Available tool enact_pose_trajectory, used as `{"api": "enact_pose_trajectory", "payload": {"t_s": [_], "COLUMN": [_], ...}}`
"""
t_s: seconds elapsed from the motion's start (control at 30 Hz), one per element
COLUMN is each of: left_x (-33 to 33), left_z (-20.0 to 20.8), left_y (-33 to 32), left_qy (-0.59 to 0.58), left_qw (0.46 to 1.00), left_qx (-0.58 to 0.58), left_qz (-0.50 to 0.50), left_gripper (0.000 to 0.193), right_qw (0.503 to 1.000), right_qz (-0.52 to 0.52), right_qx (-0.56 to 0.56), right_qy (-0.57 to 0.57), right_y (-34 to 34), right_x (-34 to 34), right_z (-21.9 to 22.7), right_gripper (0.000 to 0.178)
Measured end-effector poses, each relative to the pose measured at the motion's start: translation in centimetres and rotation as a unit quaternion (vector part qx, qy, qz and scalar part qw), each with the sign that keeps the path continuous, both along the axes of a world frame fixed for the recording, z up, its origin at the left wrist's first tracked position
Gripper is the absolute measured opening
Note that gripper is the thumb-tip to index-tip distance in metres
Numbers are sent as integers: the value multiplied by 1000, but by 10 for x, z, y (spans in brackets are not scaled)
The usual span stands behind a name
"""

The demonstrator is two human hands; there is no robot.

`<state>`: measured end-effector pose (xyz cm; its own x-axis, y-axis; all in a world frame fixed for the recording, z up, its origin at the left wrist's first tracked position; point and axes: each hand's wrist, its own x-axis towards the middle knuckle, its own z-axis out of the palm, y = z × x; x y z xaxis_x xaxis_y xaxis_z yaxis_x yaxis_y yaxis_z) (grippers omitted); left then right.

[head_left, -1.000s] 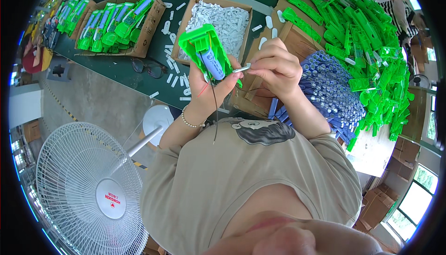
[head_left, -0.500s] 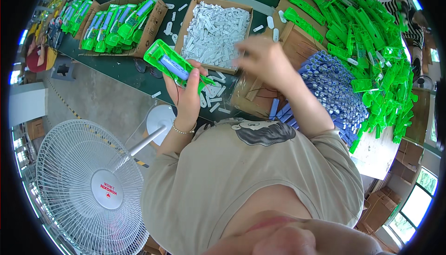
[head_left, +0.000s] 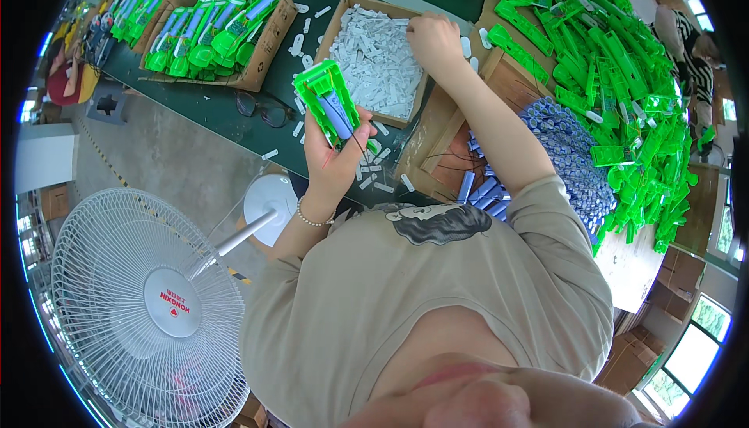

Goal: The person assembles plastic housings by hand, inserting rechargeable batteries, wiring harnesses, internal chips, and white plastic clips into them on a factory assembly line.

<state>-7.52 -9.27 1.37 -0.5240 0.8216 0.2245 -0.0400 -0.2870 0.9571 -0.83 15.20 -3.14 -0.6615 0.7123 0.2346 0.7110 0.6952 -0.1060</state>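
My left hand (head_left: 337, 147) is closed around a green plastic housing (head_left: 316, 85), tilted up over the near edge of the white parts. A blue cylindrical battery (head_left: 337, 116) with thin dark wires lies inside the housing. At the right rim of a shallow cardboard box (head_left: 421, 94), my right hand (head_left: 434, 41) is bent downward with curled fingers. Whatever its fingertips hold, if anything, is hidden. Small white plastic pieces (head_left: 367, 57) fill that box, and several more lie loose on the green table around it.
A carton (head_left: 261, 69) of green housings with batteries stands at the left, near a pair of glasses (head_left: 265, 108). On the right are a heap of green housings (head_left: 616, 61), piled blue batteries (head_left: 562, 139) and a wooden tray (head_left: 429, 147). A white fan (head_left: 168, 303) stands lower left.
My right hand has moved away from me to the box's far right side. My left hand has shifted right, turning the green housing more upright.
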Motion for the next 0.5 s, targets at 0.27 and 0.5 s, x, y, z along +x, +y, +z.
{"api": "enact_pose_trajectory", "payload": {"t_s": [0.27,0.5], "left_x": [2,19], "left_z": [10,24], "left_y": [22,37], "left_qy": [-21,-8], "left_qw": [999,993], "left_qx": [36,107], "left_qz": [15,-40], "left_gripper": [50,49], "right_qw": [886,876], "right_qz": [283,256], "right_qx": [-75,-165], "right_qy": [359,374], "right_y": [-70,-94], "right_x": [61,83], "right_z": [74,79], "right_gripper": [13,15]}}
